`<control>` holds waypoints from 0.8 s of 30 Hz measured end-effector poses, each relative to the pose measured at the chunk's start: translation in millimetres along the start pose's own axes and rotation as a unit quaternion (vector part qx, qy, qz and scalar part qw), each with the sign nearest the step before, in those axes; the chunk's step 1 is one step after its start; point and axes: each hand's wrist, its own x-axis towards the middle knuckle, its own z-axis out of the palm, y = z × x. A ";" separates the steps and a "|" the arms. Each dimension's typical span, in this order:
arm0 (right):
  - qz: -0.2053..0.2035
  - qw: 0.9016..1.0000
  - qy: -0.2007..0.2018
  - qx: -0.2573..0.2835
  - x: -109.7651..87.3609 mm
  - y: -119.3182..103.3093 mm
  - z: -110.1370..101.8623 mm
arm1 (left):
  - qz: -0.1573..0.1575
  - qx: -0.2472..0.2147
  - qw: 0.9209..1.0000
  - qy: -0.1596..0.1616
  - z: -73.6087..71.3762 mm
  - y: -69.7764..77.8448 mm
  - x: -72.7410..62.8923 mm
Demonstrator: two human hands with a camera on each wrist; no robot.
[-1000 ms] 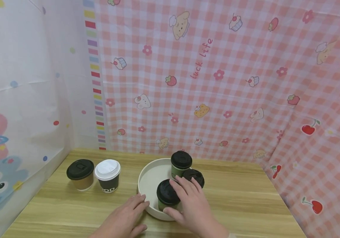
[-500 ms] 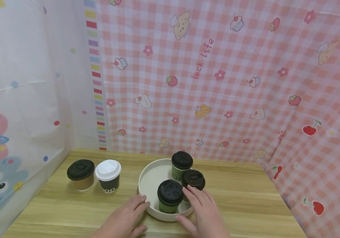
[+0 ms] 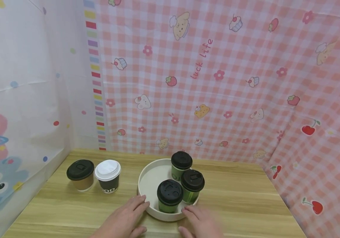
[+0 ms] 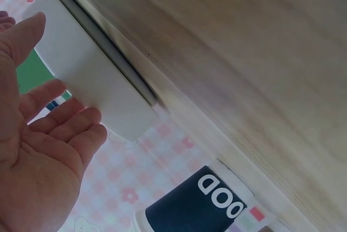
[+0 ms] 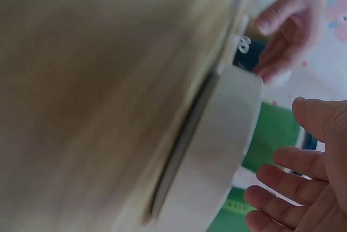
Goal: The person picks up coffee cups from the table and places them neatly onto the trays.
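Note:
A round cream tray (image 3: 149, 177) with a raised rim holds three green paper cups with black lids: a back cup (image 3: 182, 162), a right cup (image 3: 192, 181) and a front cup (image 3: 170, 195). My left hand (image 3: 125, 216) touches the tray's front-left rim with loosely bent fingers; in the left wrist view its fingertips lie against the tray's white wall (image 4: 92, 72). At the front right my right hand (image 3: 201, 221) is blurred beside the rim. In the right wrist view that hand (image 5: 303, 183) has its fingers spread and holds nothing.
To the left on the wooden table (image 3: 241, 198) stand a brown cup (image 3: 82, 180) with a black lid and a dark cup (image 3: 109, 178) with a white lid. A pink checked cloth (image 3: 202, 82) hangs behind, and a white patterned cloth (image 3: 24, 99) hangs at the left.
My right hand has let go of the front cup and drawn back toward me, down to the tray's front-right rim. The left hand and the cups have stayed in place.

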 end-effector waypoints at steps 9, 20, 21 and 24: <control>-0.096 0.995 0.028 -0.005 -1.2 -20.8 19.9 | 0.013 0.009 1.000 0.011 0.9 -0.1 -2.2; -0.087 0.995 0.048 -0.028 1.2 -31.1 30.3 | 0.054 0.062 0.994 0.067 3.1 -2.4 -7.8; -0.089 0.994 0.052 -0.029 1.2 -30.7 31.0 | 0.063 0.071 0.992 0.081 3.3 -2.8 -8.7; -0.098 0.993 0.061 -0.031 0.8 -28.5 32.7 | 0.076 0.078 0.989 0.098 1.9 -3.4 -11.2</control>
